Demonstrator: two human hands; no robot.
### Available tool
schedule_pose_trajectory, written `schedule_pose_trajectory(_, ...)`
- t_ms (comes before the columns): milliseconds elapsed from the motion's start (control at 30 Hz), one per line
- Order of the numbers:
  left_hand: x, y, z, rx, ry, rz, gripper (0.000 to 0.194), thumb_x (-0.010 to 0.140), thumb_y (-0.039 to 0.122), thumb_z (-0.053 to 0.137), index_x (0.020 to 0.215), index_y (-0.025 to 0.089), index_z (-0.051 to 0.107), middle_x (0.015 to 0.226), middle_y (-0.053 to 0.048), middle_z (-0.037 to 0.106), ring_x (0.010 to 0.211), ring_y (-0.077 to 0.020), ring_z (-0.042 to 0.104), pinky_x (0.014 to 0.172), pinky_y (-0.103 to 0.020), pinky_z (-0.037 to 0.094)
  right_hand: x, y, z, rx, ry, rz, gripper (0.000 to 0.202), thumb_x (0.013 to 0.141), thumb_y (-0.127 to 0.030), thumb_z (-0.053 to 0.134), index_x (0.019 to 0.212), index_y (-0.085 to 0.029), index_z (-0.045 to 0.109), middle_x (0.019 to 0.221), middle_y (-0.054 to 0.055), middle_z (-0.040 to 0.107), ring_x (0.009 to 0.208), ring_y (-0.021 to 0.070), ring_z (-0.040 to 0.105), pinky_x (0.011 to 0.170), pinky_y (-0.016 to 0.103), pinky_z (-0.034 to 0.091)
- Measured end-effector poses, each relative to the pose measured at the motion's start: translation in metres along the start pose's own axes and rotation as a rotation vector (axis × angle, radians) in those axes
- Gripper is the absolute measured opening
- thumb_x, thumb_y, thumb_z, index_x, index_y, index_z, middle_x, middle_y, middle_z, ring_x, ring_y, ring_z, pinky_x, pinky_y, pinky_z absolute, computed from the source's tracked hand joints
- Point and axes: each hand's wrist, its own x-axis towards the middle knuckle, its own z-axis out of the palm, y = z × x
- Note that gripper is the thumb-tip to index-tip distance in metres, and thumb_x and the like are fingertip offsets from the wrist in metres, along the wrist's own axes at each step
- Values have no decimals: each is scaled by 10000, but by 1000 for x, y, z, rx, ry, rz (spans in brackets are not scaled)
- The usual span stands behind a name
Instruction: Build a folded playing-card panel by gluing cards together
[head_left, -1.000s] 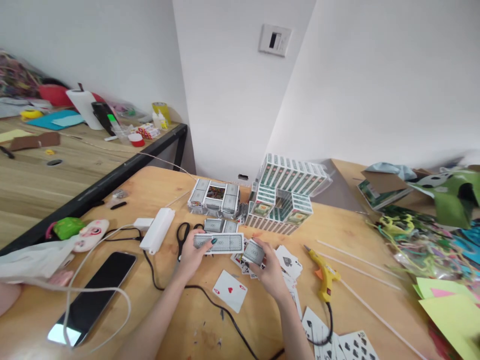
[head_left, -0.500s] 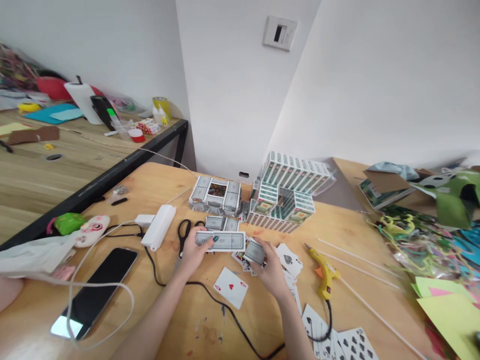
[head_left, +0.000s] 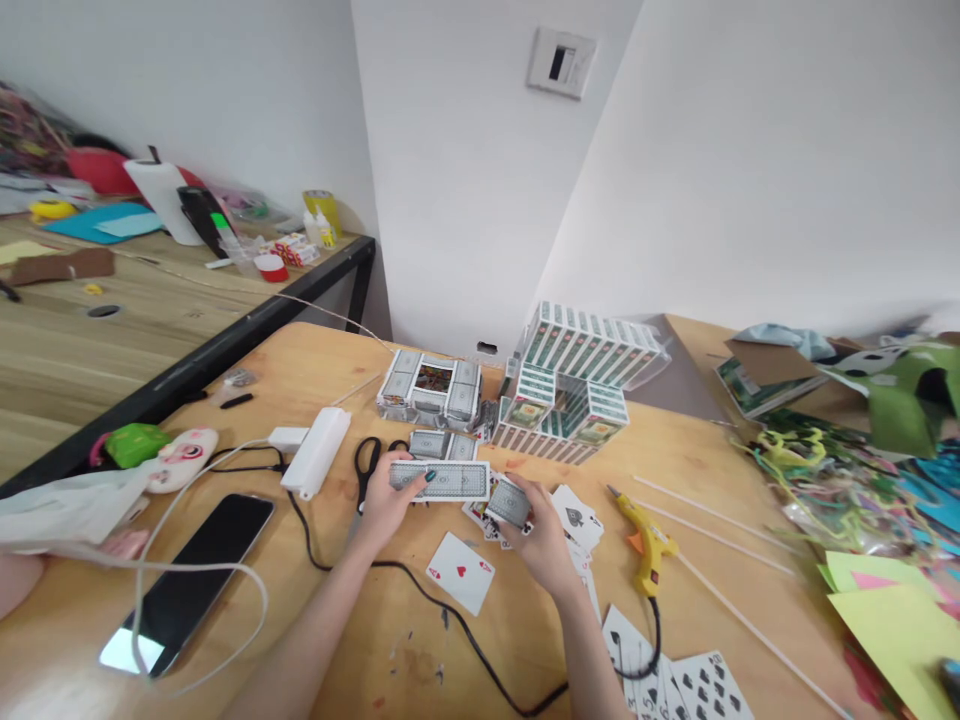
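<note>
My left hand pinches a long strip of grey-backed playing cards, its thumb with a dark green nail on top. Close by on the right, my right hand holds a grey-backed card, face down. Face-up cards lie partly under that hand. An ace of hearts rests on the wooden table between my forearms. Beyond the strip sit a small card piece and a larger block built of cards. Black scissors lie beside my left hand.
Stacked card boxes stand at the back. A yellow glue gun, its black cable and white sticks lie on the right, near spade cards. On the left are a phone, a white power strip and looping cables.
</note>
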Motion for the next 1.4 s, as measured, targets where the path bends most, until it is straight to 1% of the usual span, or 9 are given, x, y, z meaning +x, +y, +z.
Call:
schedule_pose_trajectory(200, 0, 0, 1, -57, -30, -34, 414, 609, 378, 712, 933, 190, 536, 812, -4, 578, 677, -160, 582, 546, -262, 510, 2, 2, 4, -13, -3, 19, 559, 657, -116, 558, 1202, -236, 543, 1074, 70, 580, 926, 232, 574, 769, 340, 493)
schedule_pose_trajectory(300, 0, 0, 1, -56, -11, -29, 390, 613, 365, 713, 920, 194, 542, 804, -4, 576, 695, -163, 586, 556, -257, 514, 1, 4, 4, -27, -10, 15, 556, 668, -129, 561, 1212, -239, 534, 1100, 71, 570, 939, 236, 567, 779, 346, 489)
schedule_pose_trajectory(433, 0, -1, 2, -94, -41, -51, 424, 620, 383, 711, 951, 199, 520, 826, -2, 563, 676, -158, 580, 513, -259, 511, 0, 6, 2, -31, -15, 28, 566, 669, -134, 559, 1225, -234, 523, 1092, 72, 568, 944, 237, 565, 785, 352, 485)
schedule_pose_trajectory(700, 0, -3, 0, -20, -81, -27, 395, 637, 364, 695, 943, 198, 509, 828, 5, 566, 664, -144, 570, 547, -244, 485, 2, 1, 3, 9, -34, 13, 577, 653, -104, 548, 1215, -233, 526, 1095, 74, 568, 962, 235, 568, 765, 332, 487)
schedule_pose_trajectory(800, 2, -3, -2, -2, -133, -10, 400, 631, 377, 696, 937, 195, 514, 806, 11, 563, 662, -141, 557, 562, -239, 475, 4, 2, 4, 28, -64, -9, 604, 647, -81, 527, 1228, -244, 515, 1120, 74, 559, 980, 233, 571, 731, 312, 492)
schedule_pose_trajectory(967, 6, -4, -6, 76, -190, 28, 365, 655, 375, 669, 936, 198, 517, 806, 15, 547, 680, -143, 536, 585, -243, 464, 5, 8, 7, -8, -102, -57, 644, 652, -88, 570, 1269, -257, 492, 1105, 64, 553, 1017, 234, 561, 845, 345, 472)
schedule_pose_trajectory(1067, 8, -5, -7, 161, -201, 71, 329, 670, 355, 657, 923, 189, 527, 777, 17, 544, 705, -146, 524, 639, -249, 450, 5, 12, 9, -66, -130, -58, 643, 670, -125, 607, 1284, -273, 484, 1071, 58, 555, 996, 233, 571, 853, 353, 472)
schedule_pose_trajectory(1267, 8, -6, -8, 168, -252, 91, 332, 688, 341, 647, 957, 189, 526, 759, 23, 540, 700, -150, 528, 640, -255, 448, 4, 13, 3, -164, -183, -54, 592, 684, -200, 642, 1256, -256, 501, 1084, 70, 574, 982, 239, 596, 877, 376, 475)
schedule_pose_trajectory(1400, 7, -3, -8, 180, -296, 84, 295, 687, 300, 638, 940, 193, 530, 744, 31, 532, 666, -136, 521, 591, -236, 440, 4, 13, -1, -141, -270, -97, 589, 657, -174, 656, 1227, -243, 523, 1115, 76, 606, 1014, 240, 603, 900, 380, 470)
